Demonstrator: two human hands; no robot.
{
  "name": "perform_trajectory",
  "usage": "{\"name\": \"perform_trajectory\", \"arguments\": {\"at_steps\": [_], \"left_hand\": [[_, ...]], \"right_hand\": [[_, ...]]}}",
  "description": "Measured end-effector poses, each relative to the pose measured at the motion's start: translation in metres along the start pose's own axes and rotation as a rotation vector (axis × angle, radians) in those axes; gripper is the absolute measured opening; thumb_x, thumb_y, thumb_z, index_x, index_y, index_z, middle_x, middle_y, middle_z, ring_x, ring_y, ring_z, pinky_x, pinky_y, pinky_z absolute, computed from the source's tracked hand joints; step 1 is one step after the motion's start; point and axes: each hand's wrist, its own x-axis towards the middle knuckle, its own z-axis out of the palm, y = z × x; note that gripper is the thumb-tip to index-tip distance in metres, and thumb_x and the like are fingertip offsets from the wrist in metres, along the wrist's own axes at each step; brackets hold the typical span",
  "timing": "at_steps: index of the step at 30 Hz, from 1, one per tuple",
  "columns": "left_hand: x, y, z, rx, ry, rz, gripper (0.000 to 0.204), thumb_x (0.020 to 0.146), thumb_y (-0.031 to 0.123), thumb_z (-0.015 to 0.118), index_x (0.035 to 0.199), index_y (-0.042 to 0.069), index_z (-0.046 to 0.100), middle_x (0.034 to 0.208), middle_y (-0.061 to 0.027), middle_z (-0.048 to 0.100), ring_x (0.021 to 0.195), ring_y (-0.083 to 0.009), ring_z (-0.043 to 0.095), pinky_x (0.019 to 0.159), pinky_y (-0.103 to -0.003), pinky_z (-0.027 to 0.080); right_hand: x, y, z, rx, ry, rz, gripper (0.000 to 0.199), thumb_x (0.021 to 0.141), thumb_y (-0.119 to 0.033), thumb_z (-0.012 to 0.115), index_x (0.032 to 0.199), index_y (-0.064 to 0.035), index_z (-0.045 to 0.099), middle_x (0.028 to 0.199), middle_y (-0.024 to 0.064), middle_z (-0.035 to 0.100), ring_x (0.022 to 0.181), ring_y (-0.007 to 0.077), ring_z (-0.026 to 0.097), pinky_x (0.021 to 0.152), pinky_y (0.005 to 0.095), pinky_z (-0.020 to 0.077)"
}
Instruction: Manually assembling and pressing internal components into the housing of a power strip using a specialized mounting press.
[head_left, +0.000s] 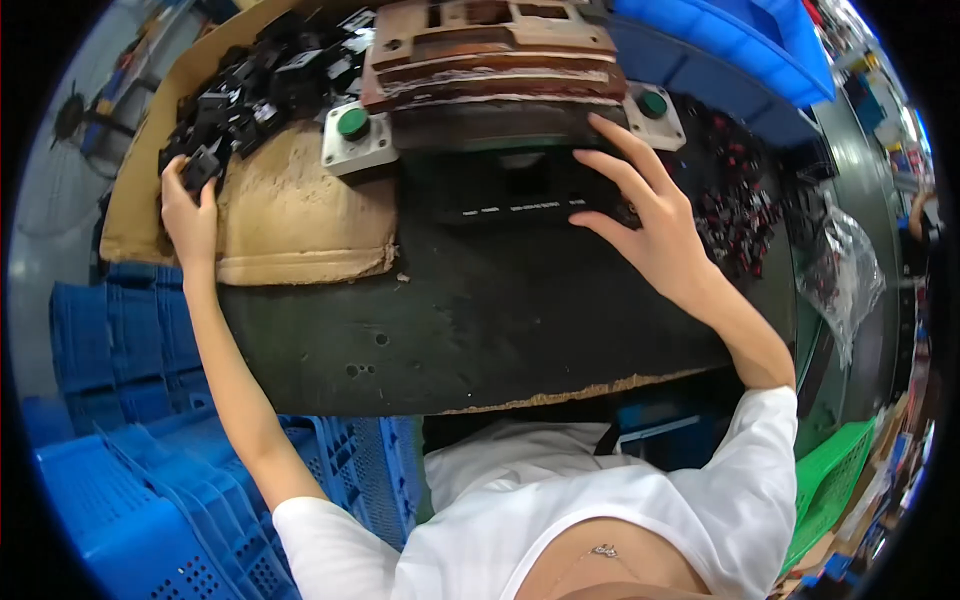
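At the far left my left hand [190,215] pinches a small black plastic part [203,168] beside a heap of similar black parts [290,80] on a cardboard sheet [310,215]. My right hand [655,215] is spread, its fingers apart at the right end of a flat black panel [480,190] with small white print. Whether the fingertips touch the panel I cannot tell. Behind that panel stands a stacked brown wooden fixture [490,65]. A white box with a green push button [353,124] is on its left, and another green button [652,105] on its right.
Small black and red parts [735,200] lie heaped to the right, near a clear plastic bag [840,270]. Blue bins [720,40] stand at the back right. Blue crates [150,500] fill the lower left, and a green crate [825,480] the lower right. The dark tabletop's front edge [590,390] is chipped.
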Motion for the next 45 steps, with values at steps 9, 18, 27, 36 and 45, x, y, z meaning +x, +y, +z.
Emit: {"name": "perform_trajectory", "arguments": {"at_steps": [9,18,27,36,45], "left_hand": [[0.002,0.061,-0.014,-0.124,-0.005,0.107,0.046,0.071,0.004,0.067,0.113,0.006,0.050,0.100,-0.0097,0.048,0.093,-0.0249,0.050,0.078,-0.032,0.043],[0.004,0.074,-0.014,-0.204,0.013,0.181,0.042,0.072,0.005,0.068,0.110,0.008,0.052,0.107,-0.0079,0.050,0.098,-0.0241,0.052,0.078,-0.031,0.044],[0.004,0.079,-0.025,-0.206,0.054,0.177,0.041,0.073,0.007,0.069,0.111,0.008,0.053,0.107,-0.0073,0.053,0.097,-0.0214,0.053,0.077,-0.031,0.044],[0.003,0.083,-0.025,-0.255,-0.013,0.186,0.042,0.072,0.004,0.068,0.111,0.007,0.053,0.106,-0.0078,0.053,0.097,-0.0223,0.053,0.076,-0.032,0.044],[0.004,0.082,-0.022,-0.261,-0.020,0.182,0.042,0.072,0.004,0.069,0.111,0.007,0.053,0.108,-0.0075,0.053,0.097,-0.0224,0.053,0.076,-0.032,0.045]], "right_hand": [[0.000,-0.023,-0.001,-0.442,-0.108,-0.232,0.042,0.070,-0.026,0.071,0.107,-0.0098,0.062,0.131,0.0096,0.044,0.128,0.0331,0.031,0.103,0.0469,0.0264],[0.030,-0.026,-0.002,-0.357,-0.187,-0.284,0.018,0.070,-0.012,0.069,0.086,-0.0051,0.066,0.123,0.0081,0.052,0.125,0.0304,0.037,0.103,0.0470,0.0283],[0.068,-0.025,-0.018,-0.293,0.011,-0.369,0.011,0.073,-0.001,0.065,0.083,-0.0007,0.064,0.108,0.0084,0.061,0.111,0.0284,0.052,0.093,0.0361,0.0401],[0.144,0.013,-0.015,-0.189,0.313,-0.677,0.014,0.075,-0.011,0.064,0.085,-0.0016,0.066,0.092,0.0124,0.061,0.088,0.0298,0.057,0.076,0.0355,0.0461],[0.147,0.005,-0.018,-0.183,0.031,-0.386,0.020,0.078,-0.020,0.066,0.081,-0.0005,0.065,0.081,0.0140,0.063,0.075,0.0302,0.060,0.068,0.0363,0.0477]]}}
